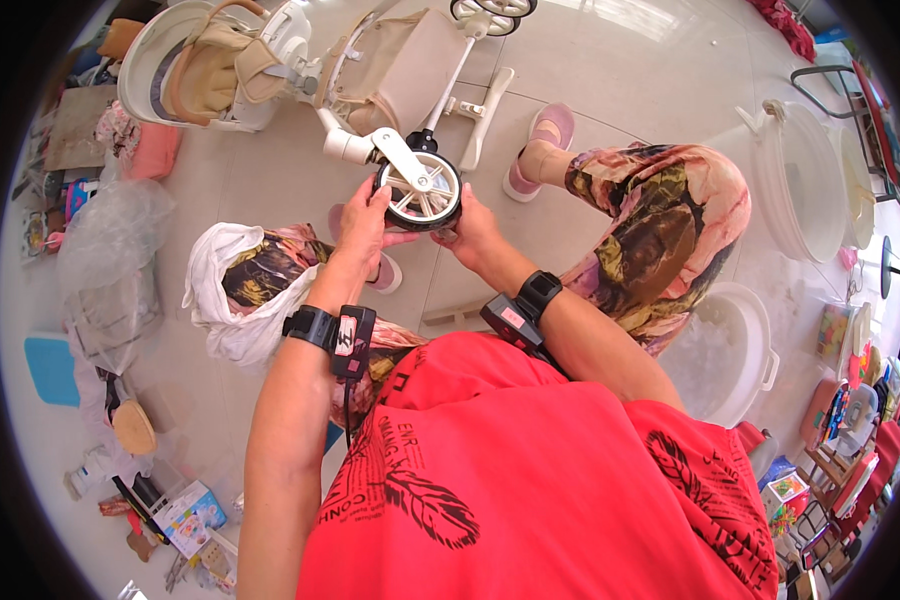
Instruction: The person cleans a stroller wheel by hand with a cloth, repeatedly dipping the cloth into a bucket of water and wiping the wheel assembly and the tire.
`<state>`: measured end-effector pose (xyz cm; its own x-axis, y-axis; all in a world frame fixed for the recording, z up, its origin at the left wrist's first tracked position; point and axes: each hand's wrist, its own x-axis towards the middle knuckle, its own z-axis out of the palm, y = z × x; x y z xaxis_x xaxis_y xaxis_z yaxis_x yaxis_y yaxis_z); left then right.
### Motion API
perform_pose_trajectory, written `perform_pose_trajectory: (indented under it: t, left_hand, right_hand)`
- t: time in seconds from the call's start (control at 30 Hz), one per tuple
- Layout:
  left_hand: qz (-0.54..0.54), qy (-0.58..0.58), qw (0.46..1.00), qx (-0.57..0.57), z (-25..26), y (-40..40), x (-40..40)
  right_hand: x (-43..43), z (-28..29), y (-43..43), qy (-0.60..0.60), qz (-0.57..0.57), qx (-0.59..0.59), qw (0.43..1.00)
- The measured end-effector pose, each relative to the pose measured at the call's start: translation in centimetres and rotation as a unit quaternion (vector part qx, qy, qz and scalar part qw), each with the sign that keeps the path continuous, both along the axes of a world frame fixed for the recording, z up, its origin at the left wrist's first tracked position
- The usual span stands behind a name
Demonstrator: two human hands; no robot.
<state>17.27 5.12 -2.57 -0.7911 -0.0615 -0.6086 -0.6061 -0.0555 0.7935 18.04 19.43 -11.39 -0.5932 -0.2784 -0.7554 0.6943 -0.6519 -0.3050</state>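
Observation:
Between my two hands is a stroller wheel [422, 189] with a black tyre and pale spokes. My left hand [361, 221] grips its left rim, and my right hand [474, 226] grips its lower right; the right fingertips are partly hidden behind the tyre. A white fork arm [401, 156] joins the wheel to the stroller frame [345, 146]. The frame lies tipped on the floor, with a beige fabric basket [405, 71] beyond the wheel. A white cloth [229, 300] is draped over my left knee.
A beige baby seat [210, 67] lies at the upper left. At the right stand a white bucket [802, 180] and a white basin [727, 352]. Clear plastic bags [112, 247] and household clutter line the left side. A white bar [487, 120] lies beside the frame.

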Motion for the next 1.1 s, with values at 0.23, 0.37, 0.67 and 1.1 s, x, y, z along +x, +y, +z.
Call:
perform_pose_trajectory:
  t: [0.23, 0.37, 0.67, 1.1]
  left_hand:
    - [0.018, 0.007, 1.000, 0.000, -1.4, -0.4, 0.4]
    - [0.050, -0.018, 0.996, 0.065, -2.5, -0.8, 1.2]
    - [-0.062, 0.038, 0.994, 0.077, -3.8, -2.2, 1.4]
    - [-0.149, 0.469, 0.762, -0.421, -2.2, -0.6, -1.5]
  right_hand:
    - [0.9, -0.6, 1.2, 0.096, 0.142, 0.177, 0.969]
    - [0.7, -2.6, 2.8, 0.000, 0.160, 0.170, 0.972]
    - [0.2, -3.7, 3.2, -0.042, 0.196, 0.029, 0.979]
    - [0.5, 0.7, 5.4, 0.107, 0.053, 0.023, 0.993]
